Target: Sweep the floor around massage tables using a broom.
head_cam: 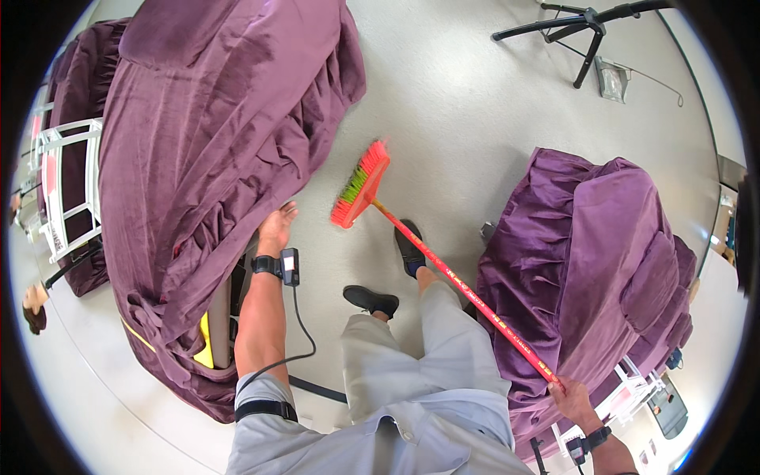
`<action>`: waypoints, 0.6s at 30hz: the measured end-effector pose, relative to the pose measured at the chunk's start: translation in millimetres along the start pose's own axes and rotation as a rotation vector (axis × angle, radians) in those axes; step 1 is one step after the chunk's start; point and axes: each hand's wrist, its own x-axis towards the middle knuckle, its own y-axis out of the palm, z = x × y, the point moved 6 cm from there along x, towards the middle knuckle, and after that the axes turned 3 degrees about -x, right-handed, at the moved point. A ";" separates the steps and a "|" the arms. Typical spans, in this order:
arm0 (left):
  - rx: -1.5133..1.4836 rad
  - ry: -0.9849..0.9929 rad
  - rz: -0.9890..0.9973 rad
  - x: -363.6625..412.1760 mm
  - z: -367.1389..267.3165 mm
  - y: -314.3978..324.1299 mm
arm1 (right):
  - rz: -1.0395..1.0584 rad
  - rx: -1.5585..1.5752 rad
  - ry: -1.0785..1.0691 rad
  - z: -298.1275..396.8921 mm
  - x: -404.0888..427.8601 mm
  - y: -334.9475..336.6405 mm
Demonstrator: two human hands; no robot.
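Note:
A push broom with a red head (pixel 362 189) and red and green bristles slants across the floor in front of me. Its red handle (pixel 469 291) runs down to the right, where my right hand (pixel 571 399) is closed around the upper end. On the left, my left hand (pixel 278 228) is at the edge of a large purple velvet cover (pixel 219 136), fingers extended and slightly apart. Part of that hand's contact with the cloth is hidden. Below it the cover is gathered up, exposing a grey panel (pixel 221 323) and a yellow piece (pixel 205 343).
Another purple cover (pixel 599 249) drapes a bulky object at right. A black tripod-like stand (pixel 585 24) and a long-handled dustpan (pixel 613 80) are at the upper right. A white metal frame (pixel 71 184) stands far left. My shoes (pixel 371 300) rest on the pale floor (pixel 439 101).

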 end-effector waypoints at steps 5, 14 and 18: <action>-0.243 -0.136 0.391 -68.2 -68.3 90.7 | -0.003 -0.004 -0.005 -5.6 -3.9 1.8; -0.671 0.330 0.543 -91.6 -293.1 103.6 | -0.154 -0.017 -0.094 12.3 -20.6 -16.1; -0.407 0.364 0.120 -29.2 -300.3 45.3 | -0.171 -0.097 -0.088 31.1 -37.0 -25.1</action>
